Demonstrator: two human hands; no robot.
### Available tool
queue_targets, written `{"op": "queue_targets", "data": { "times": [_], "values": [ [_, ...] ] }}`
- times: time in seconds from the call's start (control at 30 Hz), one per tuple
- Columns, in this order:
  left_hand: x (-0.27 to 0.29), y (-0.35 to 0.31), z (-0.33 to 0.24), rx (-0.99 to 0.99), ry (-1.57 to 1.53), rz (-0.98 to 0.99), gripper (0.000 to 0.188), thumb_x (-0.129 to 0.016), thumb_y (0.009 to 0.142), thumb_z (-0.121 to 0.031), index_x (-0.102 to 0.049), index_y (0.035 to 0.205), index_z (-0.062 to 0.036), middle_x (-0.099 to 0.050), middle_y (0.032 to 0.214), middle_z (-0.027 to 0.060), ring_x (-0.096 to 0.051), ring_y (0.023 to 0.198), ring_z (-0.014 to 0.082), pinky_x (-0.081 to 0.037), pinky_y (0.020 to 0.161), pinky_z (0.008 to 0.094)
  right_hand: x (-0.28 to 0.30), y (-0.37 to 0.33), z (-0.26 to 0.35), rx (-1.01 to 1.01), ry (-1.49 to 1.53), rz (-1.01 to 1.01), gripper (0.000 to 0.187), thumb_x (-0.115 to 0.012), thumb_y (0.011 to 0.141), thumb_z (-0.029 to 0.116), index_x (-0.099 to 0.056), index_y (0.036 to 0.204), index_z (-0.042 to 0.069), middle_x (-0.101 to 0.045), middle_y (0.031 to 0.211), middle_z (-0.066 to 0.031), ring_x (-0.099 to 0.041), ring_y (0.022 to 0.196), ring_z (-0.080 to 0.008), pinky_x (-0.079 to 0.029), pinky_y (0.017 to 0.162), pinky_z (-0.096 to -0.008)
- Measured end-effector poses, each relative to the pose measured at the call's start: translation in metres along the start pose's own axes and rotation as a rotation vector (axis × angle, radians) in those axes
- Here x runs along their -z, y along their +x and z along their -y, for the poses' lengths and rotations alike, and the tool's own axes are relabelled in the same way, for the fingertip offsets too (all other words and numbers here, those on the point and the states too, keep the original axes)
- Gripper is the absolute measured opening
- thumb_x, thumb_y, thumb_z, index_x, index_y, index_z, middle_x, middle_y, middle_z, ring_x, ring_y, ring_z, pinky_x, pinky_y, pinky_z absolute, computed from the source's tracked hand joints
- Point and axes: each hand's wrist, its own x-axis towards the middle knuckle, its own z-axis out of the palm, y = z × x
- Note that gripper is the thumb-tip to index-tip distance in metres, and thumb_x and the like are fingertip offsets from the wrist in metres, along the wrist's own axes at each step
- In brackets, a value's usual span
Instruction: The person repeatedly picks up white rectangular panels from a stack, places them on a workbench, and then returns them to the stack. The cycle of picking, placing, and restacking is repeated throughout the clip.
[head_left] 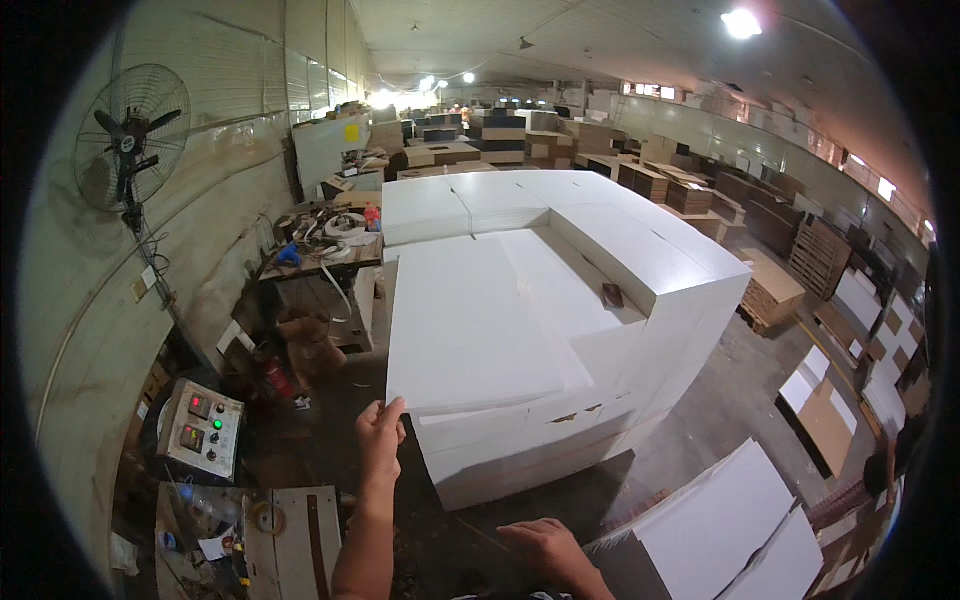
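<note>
My left hand (380,436) is closed on the near left corner of a white board (460,320), with the fingers curled at its edge. This board lies slightly askew on a large stack of white boards (520,465), overhanging its left side. My right hand (548,550) hovers low in front of the stack, fingers loosely stretched to the left, with nothing visible in it. Along the right of the stack runs a raised block of boards (640,240). A small dark brown object (612,296) rests beside that block.
A control box (202,430) with lit displays stands at the left, below a wall fan (130,140). A cluttered workbench (330,250) is behind it. More white boards (715,530) lie at the lower right. Stacked panels and pallets (820,250) fill the hall.
</note>
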Motion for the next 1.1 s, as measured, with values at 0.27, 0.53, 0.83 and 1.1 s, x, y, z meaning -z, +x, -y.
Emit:
{"op": "queue_targets", "data": {
  "times": [0.27,0.53,0.83,1.1],
  "values": [
    [0.026,-0.134,-0.014,0.149,-0.007,0.081,0.017,-0.078,0.103,-0.014,-0.069,0.090,-0.0081,-0.064,0.077,-0.0001,-0.056,0.060,0.0099,-0.044,0.053,0.0281,0.012,0.030,-0.015,-0.060,1.239,0.016,0.093,-0.081,0.111,0.044,-0.030,0.181,0.012,-0.062,0.165,-0.0216,-0.065,0.147,-0.0365,-0.053,0.122,-0.0535],
    [0.001,-0.235,-0.018,0.305,-0.022,0.243,0.028,-0.080,0.101,-0.020,-0.079,0.106,0.0076,-0.078,0.093,0.0118,-0.071,0.072,0.0174,-0.061,0.061,0.0328,0.054,0.056,-0.018,-0.404,1.736,-0.342,0.068,-0.082,0.098,0.012,-0.049,0.155,-0.007,-0.066,0.139,-0.0197,-0.070,0.127,-0.0358,-0.059,0.105,-0.0577],
    [-0.027,-0.268,-0.012,0.030,0.081,0.051,0.049,-0.084,0.101,-0.016,-0.069,0.143,0.0048,-0.077,0.130,0.0135,-0.072,0.121,0.0251,-0.058,0.106,0.0457,0.070,0.020,-0.061,-0.550,1.729,0.037,0.081,-0.077,0.075,0.000,-0.057,0.153,-0.007,-0.071,0.138,-0.0200,-0.070,0.127,-0.0385,-0.057,0.111,-0.0535],
    [0.000,-0.281,-0.082,-0.416,-0.113,-0.651,0.066,-0.084,0.105,-0.023,-0.056,0.160,0.0026,-0.066,0.152,0.0151,-0.065,0.139,0.0355,-0.056,0.113,0.0574,0.019,0.036,-0.063,-0.475,1.861,0.252,0.079,-0.092,0.092,0.017,-0.054,0.160,0.001,-0.067,0.147,-0.0145,-0.063,0.138,-0.0368,-0.052,0.118,-0.0574]
  ]
}}
